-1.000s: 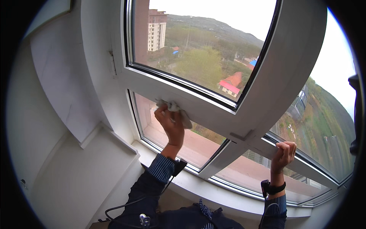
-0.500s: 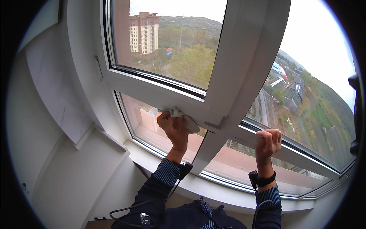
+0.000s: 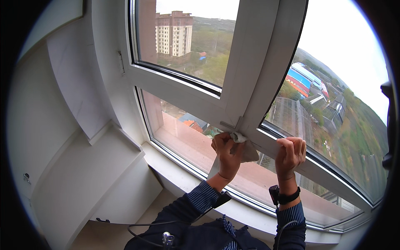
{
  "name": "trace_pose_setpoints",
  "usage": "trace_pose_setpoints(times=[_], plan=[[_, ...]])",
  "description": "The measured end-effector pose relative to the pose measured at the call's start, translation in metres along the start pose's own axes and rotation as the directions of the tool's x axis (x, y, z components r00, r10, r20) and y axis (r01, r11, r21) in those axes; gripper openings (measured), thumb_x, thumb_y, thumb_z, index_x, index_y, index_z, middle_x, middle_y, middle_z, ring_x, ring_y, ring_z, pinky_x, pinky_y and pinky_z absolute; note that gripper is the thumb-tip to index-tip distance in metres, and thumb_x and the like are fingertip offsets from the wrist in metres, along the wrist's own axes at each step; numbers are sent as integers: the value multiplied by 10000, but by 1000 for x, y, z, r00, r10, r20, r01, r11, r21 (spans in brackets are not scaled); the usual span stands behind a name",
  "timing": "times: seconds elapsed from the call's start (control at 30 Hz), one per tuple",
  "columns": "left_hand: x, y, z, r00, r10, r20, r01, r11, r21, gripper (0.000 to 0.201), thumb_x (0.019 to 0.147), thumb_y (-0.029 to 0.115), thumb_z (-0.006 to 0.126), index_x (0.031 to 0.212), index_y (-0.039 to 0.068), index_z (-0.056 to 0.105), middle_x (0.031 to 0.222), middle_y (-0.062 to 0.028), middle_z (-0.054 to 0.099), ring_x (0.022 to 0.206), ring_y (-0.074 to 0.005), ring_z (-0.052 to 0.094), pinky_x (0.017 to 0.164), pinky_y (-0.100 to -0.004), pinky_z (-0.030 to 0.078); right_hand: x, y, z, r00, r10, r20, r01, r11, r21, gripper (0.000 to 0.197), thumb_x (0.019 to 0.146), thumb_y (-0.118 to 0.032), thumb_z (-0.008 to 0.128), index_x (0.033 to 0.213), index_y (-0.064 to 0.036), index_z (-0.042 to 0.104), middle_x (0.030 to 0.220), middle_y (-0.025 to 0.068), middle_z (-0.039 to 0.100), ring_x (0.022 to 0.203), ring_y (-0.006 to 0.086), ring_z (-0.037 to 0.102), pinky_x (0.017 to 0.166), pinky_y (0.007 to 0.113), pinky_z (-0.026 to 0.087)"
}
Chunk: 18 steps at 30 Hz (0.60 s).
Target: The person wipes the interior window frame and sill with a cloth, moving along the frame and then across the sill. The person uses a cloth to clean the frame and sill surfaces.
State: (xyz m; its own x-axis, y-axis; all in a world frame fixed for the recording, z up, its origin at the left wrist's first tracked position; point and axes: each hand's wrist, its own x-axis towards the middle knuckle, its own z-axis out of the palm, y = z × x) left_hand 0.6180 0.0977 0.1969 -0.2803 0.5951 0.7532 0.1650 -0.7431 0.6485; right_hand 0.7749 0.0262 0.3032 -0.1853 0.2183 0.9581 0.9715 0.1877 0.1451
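My left hand [image 3: 226, 157] pinches a crumpled greyish-white cloth [image 3: 250, 154] against the white window frame [image 3: 250, 79], where the upright post meets the crossbar. Part of the cloth hangs down to the right of the fingers. To the right, my right hand [image 3: 290, 157] is closed with its fingers curled over the lower rail of the right-hand pane. The palm side of that hand is hidden.
Above the crossbar are the left upper pane [image 3: 200, 54] and the large right pane [image 3: 333, 108]. Lower panes sit above a white sill [image 3: 166, 166]. White cabinets [image 3: 87, 179] stand at the left. A cable [image 3: 143, 225] runs by my left forearm.
My left hand has moved right along the crossbar with the cloth, up to the upright post. My right hand stays on the rail. The view has shifted slightly.
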Motion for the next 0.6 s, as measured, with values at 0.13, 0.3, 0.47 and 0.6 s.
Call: trace_pose_setpoints(times=[0.13, 0.3, 0.47, 0.6], plan=[[28, -14, -10, 968, -178, -180, 189, 981, 50, 181, 920, 157, 742, 937, -1, 655, 1160, -109, 490, 1147, -293, 445, 1046, -467, 327, 1, 1, -2, 1000, -13, 4, 13, 1000, 14, 167, 856, -7, 691, 877, -173, 683, 816, 15, 573, 759, 216, 560, 701, 353, 462], [64, -40, -21, 878, -357, -319, 334, 934, -127, 186, 955, 139, 681, 932, -40, 635, 1160, -123, 481, 1130, -288, 456, 987, -419, 407, 1, 1, -3, 1000, -13, 10, 12, 999, 33, 185, 834, 5, 692, 879, -175, 686, 820, 13, 579, 760, 214, 565, 699, 351, 460], [21, -11, 2, 930, -250, -271, 234, 968, -90, 171, 930, 114, 716, 974, -12, 610, 1149, -140, 476, 1155, -314, 457, 1008, -436, 404, 0, 1, -3, 1000, -13, 5, 13, 1000, 21, 186, 832, 0, 704, 879, -179, 686, 815, 12, 576, 760, 213, 565, 693, 348, 456], [7, -2, 0, 949, -290, -128, 287, 957, -37, 174, 920, 103, 726, 980, -3, 602, 1150, -140, 481, 1176, -325, 455, 1023, -458, 399, 0, 1, -3, 1000, -29, -1, 29, 999, 34, 181, 834, -10, 713, 878, -183, 685, 817, 6, 574, 761, 210, 563, 692, 347, 455]])
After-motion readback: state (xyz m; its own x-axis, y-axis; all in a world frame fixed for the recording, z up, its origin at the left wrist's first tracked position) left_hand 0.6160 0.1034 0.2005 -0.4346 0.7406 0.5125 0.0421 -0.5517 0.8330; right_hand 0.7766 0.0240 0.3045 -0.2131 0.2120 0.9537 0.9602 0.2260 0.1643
